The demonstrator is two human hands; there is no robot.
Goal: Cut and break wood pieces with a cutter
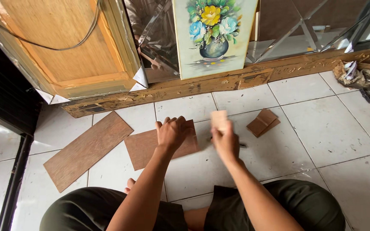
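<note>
Flat brown board [150,147], pale block [219,119]

You sit on a floor of large white tiles [305,128] with grey grout lines, scuffed and speckled with dirt. At lower left of the frame a long brown plank [86,149] lies flat at a slant. Just right of it, near the centre, a shorter brown board [144,147] lies flat under your left hand [172,133]. Right of centre, a small stack of brown square pieces [263,122] rests on a tile. A rough wooden beam [279,70] runs across the upper part of the frame. A heap of debris [360,77] sits at upper right.
</note>
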